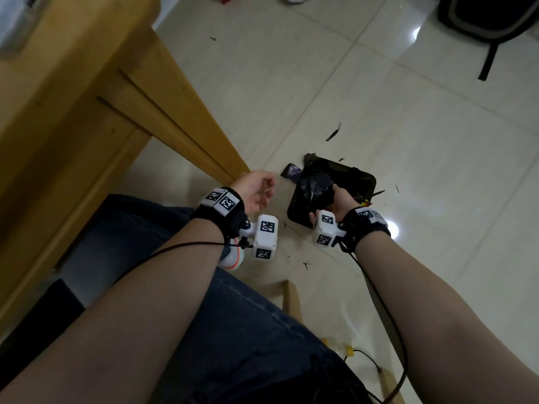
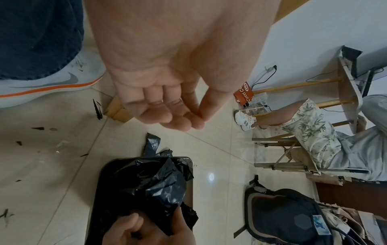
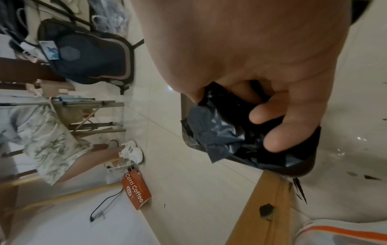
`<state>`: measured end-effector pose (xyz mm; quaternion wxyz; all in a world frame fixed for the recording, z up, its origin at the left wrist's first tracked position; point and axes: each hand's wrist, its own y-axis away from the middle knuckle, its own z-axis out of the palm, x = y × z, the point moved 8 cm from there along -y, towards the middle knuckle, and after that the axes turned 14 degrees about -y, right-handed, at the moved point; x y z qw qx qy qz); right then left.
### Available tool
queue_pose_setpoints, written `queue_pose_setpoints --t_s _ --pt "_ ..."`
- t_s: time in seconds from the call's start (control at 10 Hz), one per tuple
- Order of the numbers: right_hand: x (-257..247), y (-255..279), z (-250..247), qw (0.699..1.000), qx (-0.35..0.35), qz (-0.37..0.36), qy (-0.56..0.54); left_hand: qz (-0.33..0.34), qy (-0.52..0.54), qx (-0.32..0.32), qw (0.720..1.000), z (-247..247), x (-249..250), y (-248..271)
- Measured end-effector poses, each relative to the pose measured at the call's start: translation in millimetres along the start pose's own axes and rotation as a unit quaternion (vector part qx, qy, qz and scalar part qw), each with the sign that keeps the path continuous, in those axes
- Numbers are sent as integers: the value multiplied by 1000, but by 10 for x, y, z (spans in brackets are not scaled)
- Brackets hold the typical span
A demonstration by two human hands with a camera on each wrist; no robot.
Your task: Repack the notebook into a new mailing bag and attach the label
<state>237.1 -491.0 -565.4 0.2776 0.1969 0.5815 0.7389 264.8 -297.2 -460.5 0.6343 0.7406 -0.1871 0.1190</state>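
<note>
Right hand (image 1: 339, 199) clutches a crumpled black plastic mailing bag (image 3: 220, 131), fingers curled round it, right over the dark square bin (image 1: 361, 182) on the tiled floor (image 1: 408, 141). Left hand (image 2: 167, 92) hangs alongside, loosely curled, holding nothing.

pale glossy floor tiles (image 1: 379, 118) carry bright ceiling-light reflections and scattered dark scraps. a light wooden table (image 1: 75, 112) stands at the left. a dark backpack (image 1: 490, 16) lies far off, and an orange coffee box (image 3: 137, 190) sits beside a white wall (image 2: 314, 33).
</note>
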Motion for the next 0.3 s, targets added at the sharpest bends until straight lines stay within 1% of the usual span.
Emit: queue_pose_setpoints --t_s 0.1,0.2,0.3 --pt "-111 137 -46 998 22 -43 43 3 -3 1 1000 18 25 61" --pt "-151 258 -90 995 32 -59 71 11 -5 -7 1000 63 31 104" --pt "-165 311 -83 990 28 -65 123 35 10 -11 999 101 143 236"
